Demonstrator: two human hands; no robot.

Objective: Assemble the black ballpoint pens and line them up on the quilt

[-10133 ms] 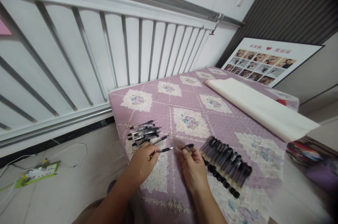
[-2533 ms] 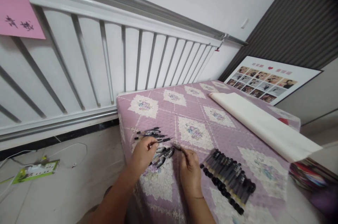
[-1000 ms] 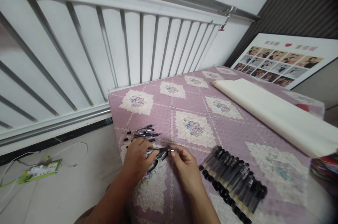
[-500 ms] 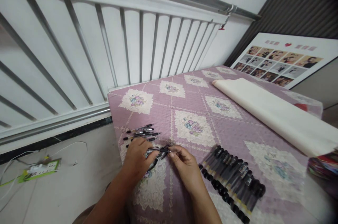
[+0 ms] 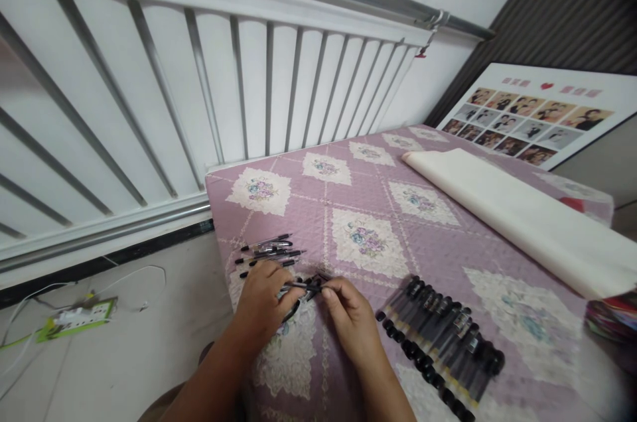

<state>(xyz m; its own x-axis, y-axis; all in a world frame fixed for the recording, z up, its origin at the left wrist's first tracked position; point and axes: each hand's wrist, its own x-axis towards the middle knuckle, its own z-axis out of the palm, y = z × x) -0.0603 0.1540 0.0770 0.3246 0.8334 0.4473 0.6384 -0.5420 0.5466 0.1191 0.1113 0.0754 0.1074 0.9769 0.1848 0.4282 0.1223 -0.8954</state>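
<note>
Between my two hands lies a dark pen (image 5: 309, 287), held nearly level just above the bed cover. My left hand (image 5: 266, 299) is closed around its left end. The thumb and fingers of my right hand (image 5: 348, 316) pinch the other end. More dark pens (image 5: 296, 308) lie beneath and partly behind my left fingers; how many is hidden. Past my left hand is a loose bunch of black pens (image 5: 269, 251). To the right of my right hand, several clear-barrelled pens with black caps (image 5: 442, 336) lie side by side in a slanting row.
A purple quilted cover (image 5: 308, 210) with floral patches spreads over the bed. A long cream folded sheet (image 5: 497, 210) lies at the right. Behind stands a white radiator (image 5: 249, 77). A photo board (image 5: 527, 110) leans at the back right. A power strip (image 5: 79, 319) is on the floor.
The ends of the pen have come closer to level between my hands, and my right fingers have closed up slightly. The whole view has shifted a little; the laid-out pens look the same.
</note>
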